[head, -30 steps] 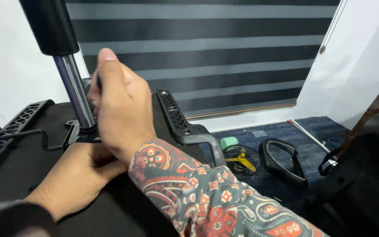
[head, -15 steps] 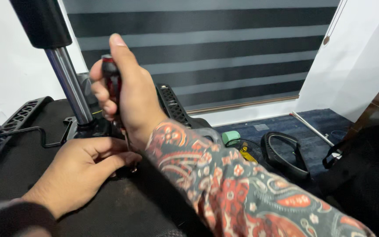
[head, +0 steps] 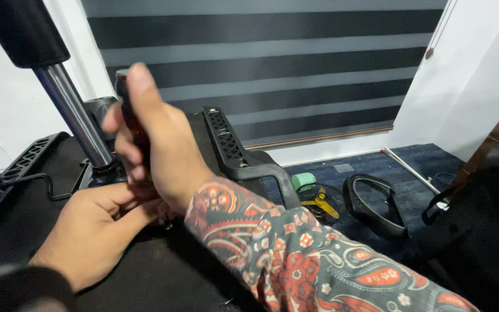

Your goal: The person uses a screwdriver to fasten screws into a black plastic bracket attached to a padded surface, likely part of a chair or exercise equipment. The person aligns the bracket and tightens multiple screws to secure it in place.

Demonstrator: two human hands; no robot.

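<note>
gripping a screwdriver handle (head: 129, 124) upright inside right-hand fingers (head: 123, 147).

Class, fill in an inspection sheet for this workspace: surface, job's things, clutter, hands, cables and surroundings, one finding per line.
Surface: black padded underside of an upturned chair.
Job's things: dark red tool handle, tip hidden; chrome cylinder on its mechanism.
Clutter: green tape roll, yellow tool and black armrest loop on the floor.
Hands: right hand gripping the handle; left hand resting beside it, fingers curled.
Cables: black lever rod, or cable, cannot tell.
Surroundings: striped blind, white walls, blue carpet.
</note>
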